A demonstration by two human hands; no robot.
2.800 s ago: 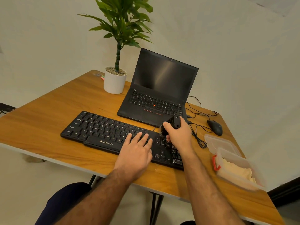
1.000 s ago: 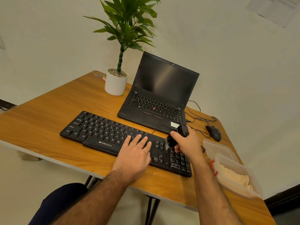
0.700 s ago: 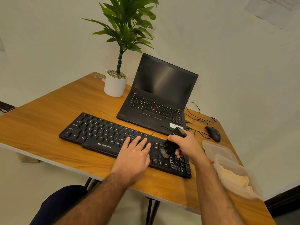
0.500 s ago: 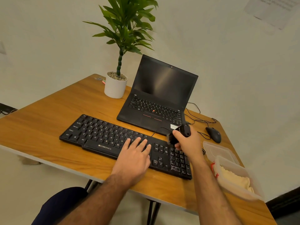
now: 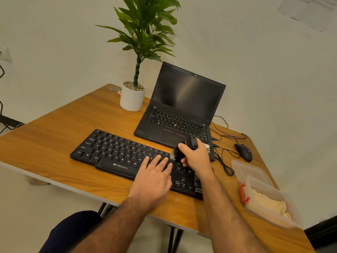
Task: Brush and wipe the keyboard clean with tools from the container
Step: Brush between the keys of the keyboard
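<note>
A black keyboard (image 5: pixel 116 152) lies across the wooden table (image 5: pixel 54 143). My left hand (image 5: pixel 153 178) rests flat on its right-middle keys, fingers spread, holding nothing. My right hand (image 5: pixel 196 157) grips a small black brush (image 5: pixel 182 148) whose bristles touch the keys just right of my left fingertips. A clear plastic container (image 5: pixel 273 203) at the table's right edge holds a cream cloth (image 5: pixel 268 205) and has a red clip on its side. Its clear lid (image 5: pixel 249 170) lies flat behind it.
An open black laptop (image 5: pixel 182 106) stands behind the keyboard. A white pot with a green plant (image 5: pixel 133 97) sits at the back. A black mouse (image 5: pixel 243 152) and loose black cables (image 5: pixel 222 157) lie right of the laptop. My knee shows below the table's near edge.
My right hand has stroked the brush back and forth over the keyboard's right part and now sits further left, near my left fingertips. My left hand has stayed flat on the keys.
</note>
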